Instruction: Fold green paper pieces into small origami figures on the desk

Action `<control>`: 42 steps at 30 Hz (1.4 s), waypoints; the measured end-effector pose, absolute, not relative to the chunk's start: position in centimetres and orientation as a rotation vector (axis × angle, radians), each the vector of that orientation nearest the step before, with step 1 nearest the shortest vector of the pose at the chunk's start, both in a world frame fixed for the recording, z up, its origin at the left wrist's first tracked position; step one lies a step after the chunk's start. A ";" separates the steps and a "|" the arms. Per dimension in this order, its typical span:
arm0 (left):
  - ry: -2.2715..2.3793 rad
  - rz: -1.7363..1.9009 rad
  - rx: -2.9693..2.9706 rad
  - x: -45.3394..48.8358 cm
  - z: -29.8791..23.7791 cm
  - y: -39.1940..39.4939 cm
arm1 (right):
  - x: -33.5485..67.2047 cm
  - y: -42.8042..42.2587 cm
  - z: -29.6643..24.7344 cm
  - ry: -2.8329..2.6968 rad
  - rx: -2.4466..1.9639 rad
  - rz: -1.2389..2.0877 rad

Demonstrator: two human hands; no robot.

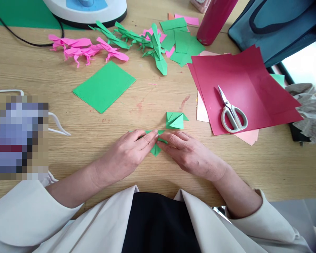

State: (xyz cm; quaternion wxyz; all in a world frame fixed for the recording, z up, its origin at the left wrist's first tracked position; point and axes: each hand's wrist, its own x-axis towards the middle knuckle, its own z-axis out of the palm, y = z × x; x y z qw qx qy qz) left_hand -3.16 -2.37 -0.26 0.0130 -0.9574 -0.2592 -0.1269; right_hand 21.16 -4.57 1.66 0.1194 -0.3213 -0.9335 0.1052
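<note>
A small folded green paper piece [156, 150] lies on the wooden table [42, 77] near its front edge. My left hand [129, 153] presses on its left part with fingers held together. My right hand [189, 151] presses on its right part, fingertips meeting those of the left. Most of the piece is hidden under my fingers. A second folded green piece [176, 120] lies just beyond my right hand, untouched.
A green square sheet [104, 86] lies ahead at left. Pink [81, 49] and green [147, 44] folded figures sit at the back. Red sheets [242, 88] with scissors [231, 112] lie at right, by a red bottle [214, 19]. A blurred patch [18, 137] covers the left.
</note>
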 end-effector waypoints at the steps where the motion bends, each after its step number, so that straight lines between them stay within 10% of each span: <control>1: -0.796 -0.374 -2.970 -3.1 -0.2 -2.4 | 21.2 -4.6 1.6 -2.728 -0.937 0.295; 42: -0.674 -0.300 -2.856 -3.1 0.2 -2.4 | 21.6 -4.8 1.7 -2.775 -0.911 0.252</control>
